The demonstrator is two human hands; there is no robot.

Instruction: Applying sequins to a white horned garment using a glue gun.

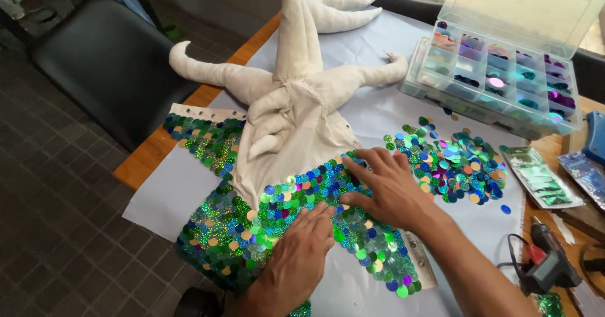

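Observation:
A cream stuffed fabric figure (296,84) with several pointed limbs lies on a pale sheet (170,191). Its lower part is covered with shiny green, blue and gold sequins (277,210). My left hand (296,260) lies flat on the sequinned area, fingers together, palm down. My right hand (381,184) rests just to the right of it, fingers spread and pressing on the sequins near the bare cloth edge. Neither hand holds anything.
A loose pile of sequins (454,159) lies to the right. Behind it stands an open clear compartment box (498,84) of sequins. Sequin packets (542,178) and a glue gun (548,260) lie at the right edge. A black chair (107,58) stands at left.

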